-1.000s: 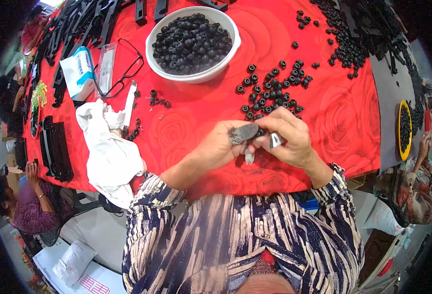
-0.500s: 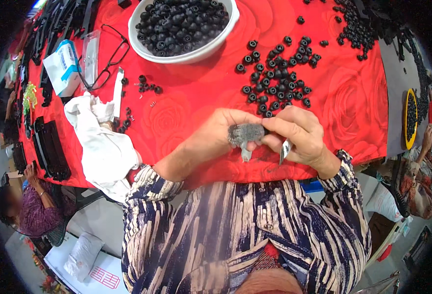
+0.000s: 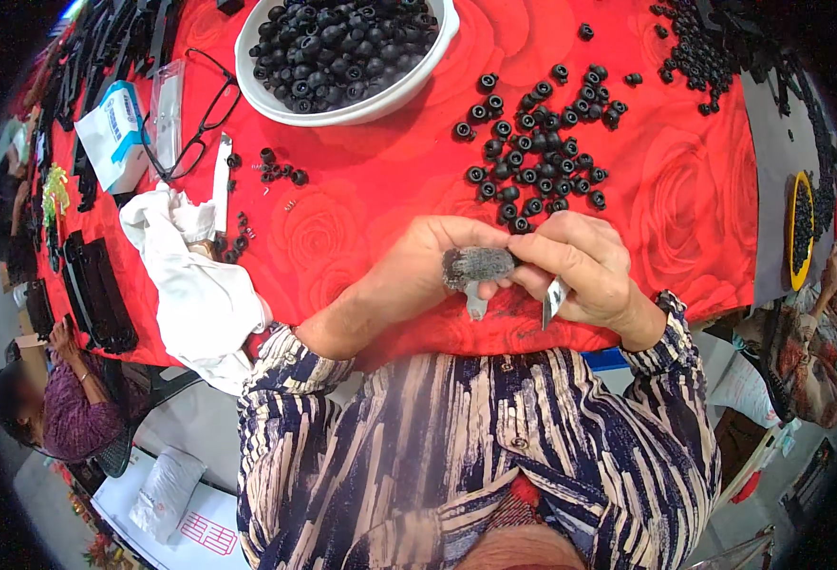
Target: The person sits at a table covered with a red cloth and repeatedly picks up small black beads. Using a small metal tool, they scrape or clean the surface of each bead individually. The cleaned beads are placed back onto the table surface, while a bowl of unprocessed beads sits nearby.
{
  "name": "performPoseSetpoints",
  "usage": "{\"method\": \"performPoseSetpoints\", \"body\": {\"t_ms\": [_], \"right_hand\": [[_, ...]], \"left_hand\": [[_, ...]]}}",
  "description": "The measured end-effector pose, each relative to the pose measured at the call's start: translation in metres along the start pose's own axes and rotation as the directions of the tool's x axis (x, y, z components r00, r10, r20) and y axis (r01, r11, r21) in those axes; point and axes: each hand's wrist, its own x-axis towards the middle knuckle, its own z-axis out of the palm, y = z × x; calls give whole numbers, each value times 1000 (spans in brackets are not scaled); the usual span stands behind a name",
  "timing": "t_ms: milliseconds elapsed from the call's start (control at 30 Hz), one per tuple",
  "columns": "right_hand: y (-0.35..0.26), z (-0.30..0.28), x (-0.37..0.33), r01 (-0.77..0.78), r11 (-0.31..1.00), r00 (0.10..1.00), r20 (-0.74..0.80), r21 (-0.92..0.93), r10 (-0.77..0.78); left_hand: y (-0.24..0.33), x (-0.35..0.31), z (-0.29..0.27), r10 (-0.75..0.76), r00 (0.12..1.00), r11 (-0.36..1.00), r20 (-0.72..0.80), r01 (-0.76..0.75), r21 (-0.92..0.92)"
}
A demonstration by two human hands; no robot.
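My left hand (image 3: 413, 255) is closed, its thumb inside a worn grey knitted cover (image 3: 478, 267) with a whitish strip hanging below. The thumb tip presses by a small round black plastic part (image 3: 512, 249), mostly hidden between my two hands. My right hand (image 3: 589, 271) is closed too, its finger and thumb meeting the left hand at that part. A short, shiny metal blade (image 3: 554, 300) juts down from under the right fingers; its other end is hidden. Just beyond the hands lies a loose group of similar black parts (image 3: 529, 176) on the red tablecloth (image 3: 342, 185).
A white bowl (image 3: 338, 119) full of black parts stands at the far side. To the left lie a white cloth (image 3: 205, 313), eyeglasses (image 3: 190, 152), a blue-white packet (image 3: 114, 138) and small springs (image 3: 290, 204). A yellow tray (image 3: 801, 233) is far right. A person (image 3: 81, 418) sits at left.
The hands stay together, with the grey thumb cover turned slightly. The view has shifted a little, so the bowl and left-hand items appear farther left.
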Motion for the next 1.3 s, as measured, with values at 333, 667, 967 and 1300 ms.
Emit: {"method": "performPoseSetpoints", "body": {"t_ms": [333, 667, 967, 1300], "right_hand": [[-2, 1, -5, 176, 971, 981, -52, -164, -187], [-4, 0, -7, 182, 967, 979, -54, -180, -194], [-8, -28, 9, -492, 840, 870, 179, 231, 460], [1, -21, 1, -444, 884, 885, 228, 149, 406]], "left_hand": [[1, -7, 14, -17, 1000, 1000, -23, 17, 8], [0, -11, 16, 92, 995, 987, -46, -85, 135], [10, -9, 16, 197, 979, 951, -54, -178, 253], [6, -5, 14, 239, 971, 930, -31, -219, 296]]}}
